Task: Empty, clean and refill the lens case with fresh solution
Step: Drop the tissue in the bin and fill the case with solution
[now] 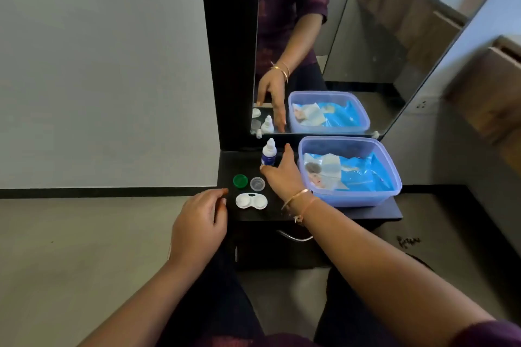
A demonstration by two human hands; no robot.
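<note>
"Below the tall mirror (324,36), on my remote feed, a low dark shelf (389,211) carries a blue-tinted plastic tub (352,197) at its right end, with blue packets inside."

"Where are the hands?"

"Right hand (282,175) is out over the shelf, fingers straight and spread, thumb low by the base of the solution bottle (269,153), forefinger reaching past its right side. It is not closed round the bottle, and I cannot tell whether skin touches plastic. Left hand (200,222) hovers at the shelf's left front corner, fingers loosely curled, nothing visible in it."

"And the lens case?"

"White lens case (251,201) lies flat near the shelf's front edge, both wells uncovered, long axis running left to right. It sits between the two hands. Whether the wells hold liquid I cannot tell. Behind it the green cap (240,180) and clear cap (257,184) lie side by side, apart from the case."

"What does the next move turn on?"

"I judge the bottle. It stands upright just left of the right palm, behind the case, so the right hand is nearer to take it and the left nearer to steady the case."
</note>
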